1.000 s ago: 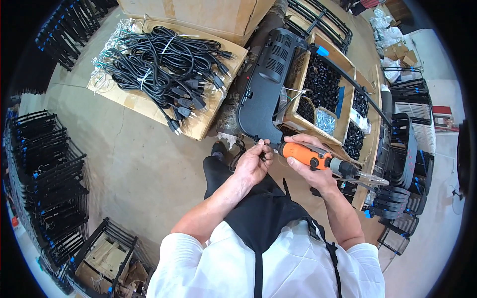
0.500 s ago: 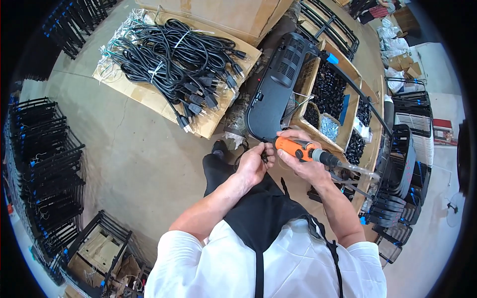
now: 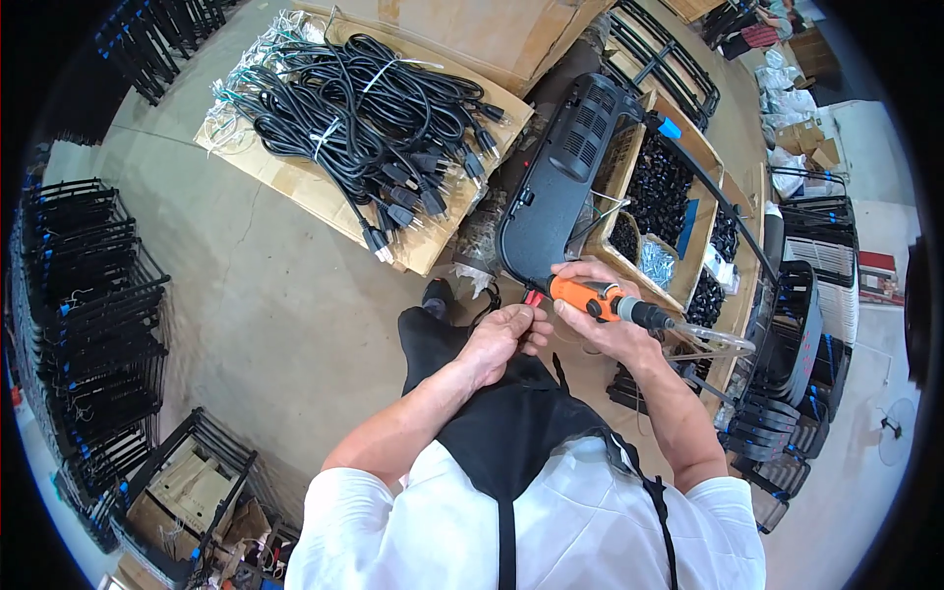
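My right hand point(image 3: 618, 329) is wrapped round an orange air screwdriver point(image 3: 582, 293) with a grey and black rear end. From that end a clear hose point(image 3: 723, 341) runs off to the right. The tool's front end lies at the lower corner of a black plastic housing point(image 3: 546, 211) with slotted vents. Just left of it, my left hand point(image 3: 503, 339) is closed, thumb and fingertips pinching a small red piece point(image 3: 533, 298) whose kind I cannot make out. A dark cord point(image 3: 489, 303) hangs beside these fingers. The screwdriver's tip is hidden.
Bundled black power cords point(image 3: 364, 118) lie on a cardboard sheet point(image 3: 275, 180) at the far left. Right of the housing, a wooden compartment tray point(image 3: 629, 264) contains black parts and silver screws point(image 3: 656, 264). Black metal frames point(image 3: 93, 295) stand stacked at left, more at right. A person point(image 3: 762, 31) is far off.
The small red piece now shows at my left fingertips, where dark material showed before. The screwdriver stays at the housing's corner. The whole view has shifted slightly.
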Available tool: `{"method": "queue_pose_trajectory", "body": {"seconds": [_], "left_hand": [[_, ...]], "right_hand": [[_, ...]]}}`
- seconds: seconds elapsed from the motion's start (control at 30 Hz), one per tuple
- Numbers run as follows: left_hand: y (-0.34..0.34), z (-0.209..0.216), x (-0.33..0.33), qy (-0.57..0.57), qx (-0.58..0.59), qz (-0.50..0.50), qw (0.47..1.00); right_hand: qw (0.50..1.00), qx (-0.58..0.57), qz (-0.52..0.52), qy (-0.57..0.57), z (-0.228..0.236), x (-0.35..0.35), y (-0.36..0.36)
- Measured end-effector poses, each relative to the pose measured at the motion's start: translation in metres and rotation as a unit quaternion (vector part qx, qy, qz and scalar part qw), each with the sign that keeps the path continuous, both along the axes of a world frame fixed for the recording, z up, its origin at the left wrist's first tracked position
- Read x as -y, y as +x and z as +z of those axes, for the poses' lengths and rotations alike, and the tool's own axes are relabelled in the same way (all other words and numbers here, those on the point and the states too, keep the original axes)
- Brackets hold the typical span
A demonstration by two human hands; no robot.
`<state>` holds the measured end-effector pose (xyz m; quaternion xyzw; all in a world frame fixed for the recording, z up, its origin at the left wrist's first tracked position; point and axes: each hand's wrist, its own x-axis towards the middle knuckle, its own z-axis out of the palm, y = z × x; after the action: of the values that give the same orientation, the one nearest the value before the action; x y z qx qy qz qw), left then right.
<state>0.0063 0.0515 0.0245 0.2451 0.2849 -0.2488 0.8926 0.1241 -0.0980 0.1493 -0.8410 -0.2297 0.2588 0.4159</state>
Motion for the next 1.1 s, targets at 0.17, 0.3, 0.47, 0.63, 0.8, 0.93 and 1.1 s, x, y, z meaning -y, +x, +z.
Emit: {"method": "queue_pose_trajectory", "body": {"seconds": [0.17,0.3,0.47,0.63,0.8,0.93,1.1], "left_hand": [[0.000,-0.008,-0.012,0.104,0.068,-0.064,0.990],[0.007,0.011,-0.016,0.080,0.047,-0.022,0.995],[0.018,0.010,-0.021,0.112,0.085,-0.068,0.988],[0.043,0.012,-0.029,0.023,0.038,-0.004,0.999],[0.071,0.005,-0.040,-0.107,-0.050,0.107,0.987],[0.083,0.003,-0.046,-0.163,-0.056,0.114,0.978],[0.091,0.002,-0.049,-0.165,-0.052,0.094,0.980]], "right_hand": [[1.000,0.018,0.006,-0.007,-0.006,0.000,0.000],[0.999,-0.007,0.007,-0.045,0.006,-0.006,0.000],[0.995,0.030,-0.077,0.057,0.008,0.002,-0.002],[0.978,-0.009,-0.124,0.168,0.022,-0.002,0.003],[0.969,-0.007,-0.147,0.200,0.026,-0.011,0.007],[0.967,-0.009,-0.164,0.192,0.025,-0.018,0.010],[0.965,-0.022,-0.179,0.188,0.024,-0.021,0.015]]}}
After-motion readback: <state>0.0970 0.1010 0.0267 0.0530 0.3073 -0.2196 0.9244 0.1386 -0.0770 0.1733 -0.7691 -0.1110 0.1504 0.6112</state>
